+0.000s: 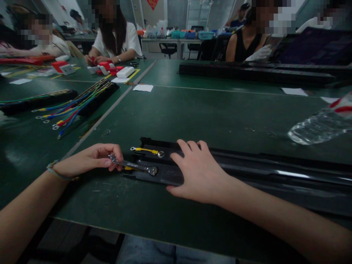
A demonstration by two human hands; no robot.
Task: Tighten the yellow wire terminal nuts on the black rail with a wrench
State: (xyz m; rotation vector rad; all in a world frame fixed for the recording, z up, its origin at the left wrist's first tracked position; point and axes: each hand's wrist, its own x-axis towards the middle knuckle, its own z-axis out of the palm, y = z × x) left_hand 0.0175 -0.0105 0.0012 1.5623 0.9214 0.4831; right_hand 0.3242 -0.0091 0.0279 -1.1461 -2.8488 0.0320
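A metal combination wrench (134, 165) has its ring end around a fastener on a long black channel-shaped part (170, 175). Its other end is pinched between the thumb and fingers of my left hand (103, 157). My right hand (202, 174) rests with spread fingers across the same black part, to the right of the wrench. Behind the wrench, a short yellow wire (147, 150) with ring terminals runs from a second bolt (161, 154) to the part's left end. Another bit of yellow shows beneath the wrench, mostly covered.
A plastic bottle (319, 126) lies on the right of the green table (192, 110). Bundled coloured wires (74, 106) with ring terminals lie at left. Red and white pieces (104, 68) sit before a person opposite. Further black lengths (253, 73) lie across the back right.
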